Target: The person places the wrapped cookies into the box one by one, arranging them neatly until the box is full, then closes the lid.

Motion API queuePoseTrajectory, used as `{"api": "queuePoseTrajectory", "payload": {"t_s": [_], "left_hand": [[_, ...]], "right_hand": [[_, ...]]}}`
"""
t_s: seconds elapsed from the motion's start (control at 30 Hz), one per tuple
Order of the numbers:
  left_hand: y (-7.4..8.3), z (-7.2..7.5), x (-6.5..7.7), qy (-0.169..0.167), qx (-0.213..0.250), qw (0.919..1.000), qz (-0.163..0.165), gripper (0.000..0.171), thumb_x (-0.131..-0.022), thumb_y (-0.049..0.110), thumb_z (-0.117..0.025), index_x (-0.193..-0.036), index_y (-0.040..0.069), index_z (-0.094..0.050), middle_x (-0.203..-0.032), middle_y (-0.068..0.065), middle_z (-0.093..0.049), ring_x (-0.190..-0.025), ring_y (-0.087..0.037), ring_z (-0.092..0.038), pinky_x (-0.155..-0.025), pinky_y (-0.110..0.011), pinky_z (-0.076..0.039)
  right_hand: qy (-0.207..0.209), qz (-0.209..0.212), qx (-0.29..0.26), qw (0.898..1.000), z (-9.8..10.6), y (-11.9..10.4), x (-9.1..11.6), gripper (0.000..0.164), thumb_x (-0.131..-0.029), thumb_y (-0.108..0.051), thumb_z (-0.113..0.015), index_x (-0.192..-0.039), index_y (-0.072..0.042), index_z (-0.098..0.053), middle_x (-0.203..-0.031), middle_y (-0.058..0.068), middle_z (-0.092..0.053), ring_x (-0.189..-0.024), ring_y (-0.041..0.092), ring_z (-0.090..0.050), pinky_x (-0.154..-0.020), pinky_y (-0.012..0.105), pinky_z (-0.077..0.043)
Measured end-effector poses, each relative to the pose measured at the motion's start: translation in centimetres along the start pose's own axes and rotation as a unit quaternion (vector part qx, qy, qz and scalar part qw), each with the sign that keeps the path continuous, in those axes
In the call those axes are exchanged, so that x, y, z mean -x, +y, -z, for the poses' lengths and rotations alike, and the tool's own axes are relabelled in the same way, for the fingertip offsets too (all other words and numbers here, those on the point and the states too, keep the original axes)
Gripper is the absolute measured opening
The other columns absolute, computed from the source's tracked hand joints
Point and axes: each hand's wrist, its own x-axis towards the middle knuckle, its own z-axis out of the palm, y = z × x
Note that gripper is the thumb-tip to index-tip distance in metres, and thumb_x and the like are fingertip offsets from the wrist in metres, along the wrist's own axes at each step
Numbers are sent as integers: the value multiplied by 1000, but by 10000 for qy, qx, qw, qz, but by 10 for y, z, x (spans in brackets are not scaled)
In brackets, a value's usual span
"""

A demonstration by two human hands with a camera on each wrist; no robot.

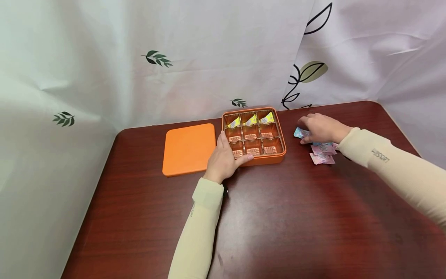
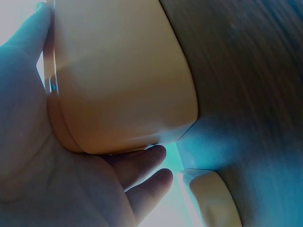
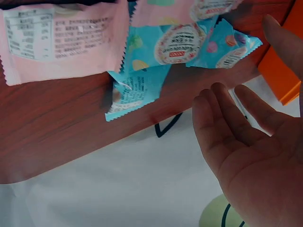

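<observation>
My left hand point(image 1: 222, 159) spans the near left corner of an orange box point(image 1: 266, 159), thumb along the front rim and fingers straight along the left side. In the left wrist view the palm lies against the box's wall point(image 2: 123, 85). Inside the box is a copper-coloured divided tray point(image 1: 253, 146); its back row holds yellow wrapped packets point(image 1: 267, 117). To the right, my right hand point(image 1: 321, 128) reaches over a blue wrapped packet point(image 1: 300, 133). Its loosely bent fingers are apart from the packets in the right wrist view, with nothing in the palm.
An orange lid point(image 1: 189, 149) lies on the dark red table point(image 1: 278, 224), left of the box. Several pink packets point(image 1: 322, 159) and blue packets point(image 3: 180, 41) lie heaped beneath and beside the right hand. A white patterned cloth point(image 1: 209, 58) hangs behind the table's back edge.
</observation>
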Motion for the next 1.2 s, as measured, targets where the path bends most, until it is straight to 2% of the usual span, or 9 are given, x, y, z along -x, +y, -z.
{"api": "queuePoseTrajectory", "payload": {"t_s": [0.37, 0.73, 1.0, 1.2], "left_hand": [[1, 1, -1, 69, 3, 10000, -30, 128, -83, 73, -64, -158, -5, 4, -165, -25, -9, -142, -37, -37, -106, -44, -44], [2, 2, -1, 99, -7, 9999, -25, 127, -83, 73, -64, -158, -6, 3, -165, -25, -10, -142, -37, -38, -105, -45, -44], [1, 0, -2, 82, -24, 10000, -38, 127, -84, 73, -63, -158, -5, 4, -165, -25, -9, -139, -38, -42, -102, -45, -46], [0, -1, -1, 89, -56, 9999, -56, 128, -84, 73, -63, -158, -7, 4, -164, -26, -10, -142, -37, -38, -106, -44, -44]], "right_hand": [[-151, -171, -46, 9997, -6, 6, 6, 59, -78, -18, -85, -121, 12, -59, -113, 27, -63, -108, 45, -59, -93, 57, -46], [-157, -263, 36, 9995, -10, 9, 9, 55, -81, -15, -82, -122, 13, -58, -106, 26, -63, -100, 42, -62, -88, 58, -48], [-80, -177, -90, 9998, -13, 13, 8, 43, -81, -10, -79, -112, 14, -63, -99, 23, -64, -94, 39, -61, -85, 57, -48], [-100, -225, -162, 9996, -14, 13, 7, 39, -81, -9, -79, -110, 13, -64, -98, 22, -65, -92, 37, -61, -84, 57, -49]]}}
